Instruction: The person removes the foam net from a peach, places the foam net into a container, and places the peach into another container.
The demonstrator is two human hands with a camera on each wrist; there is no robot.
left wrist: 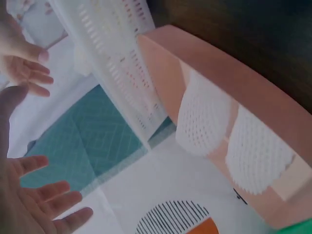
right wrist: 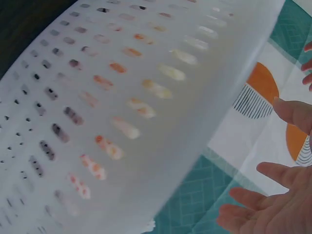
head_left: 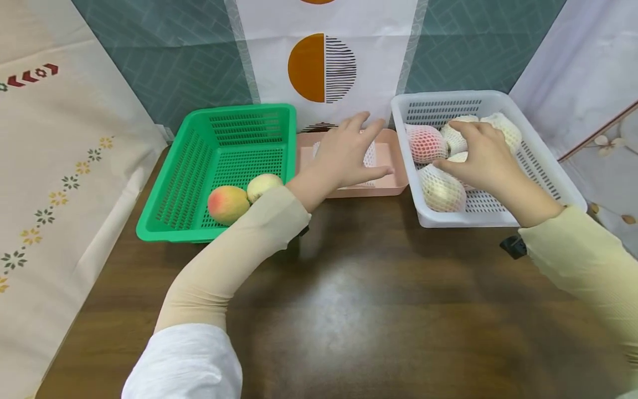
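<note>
Head view: both hands free, left over pink tray, right over white basket of netted fruit.

Left to right. Cream cloth [head_left: 55,194] with a floral strip along the left edge. Green basket [head_left: 249,160] next, on the dark wood table [head_left: 349,299]; two bare fruits near its front: red-yellow fruit [head_left: 227,205], pale yellow fruit [head_left: 264,185] just beside it on the right. Left sleeve [head_left: 214,282] crosses the basket's front right corner.

Left hand [head_left: 344,152] is over the pink tray [head_left: 374,192], palm down, fingers spread, thumb out to the right. Released, grasping nothing. Tray sits between the two baskets. Left wrist view shows two white foam nets [left wrist: 204,114] in it, side by side, fingers well apart from them. Behind the tray, wall cloth [head_left: 306,69]: teal and white, half-orange, half-striped circle.

White basket [head_left: 478,220] at right. Pink-netted fruit [head_left: 426,144] at its left side, white-netted fruit [head_left: 442,189] at front left, more white nets at the back and partly hidden under the hand.

Right hand [head_left: 480,155] is over those, thumb and fingers apart, nothing grasped. Can't tell if any fingertip touches a net. Dark wrist strap [head_left: 513,246] shows at the right cuff.
</note>
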